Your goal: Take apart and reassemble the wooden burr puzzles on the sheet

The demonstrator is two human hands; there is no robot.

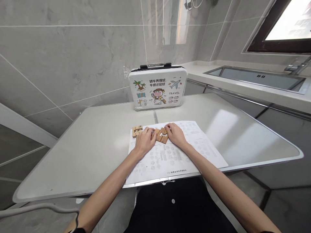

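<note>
My left hand (pixel 145 141) and my right hand (pixel 176 134) both rest on a printed instruction sheet (pixel 170 158) on a white folding table (pixel 92 152). Between them lie notched wooden puzzle pieces (pixel 161 135), and the fingers of both hands curl around them from either side. A second cluster of notched wooden blocks (pixel 137 131) sits just left of my left hand, at the sheet's far left corner.
A small white case (pixel 157 87) with cartoon pictures and the word TRAVEL stands upright at the table's far edge against the tiled wall. A countertop with a steel sink (pixel 255 77) and a tap runs along the right. A window is at the upper right.
</note>
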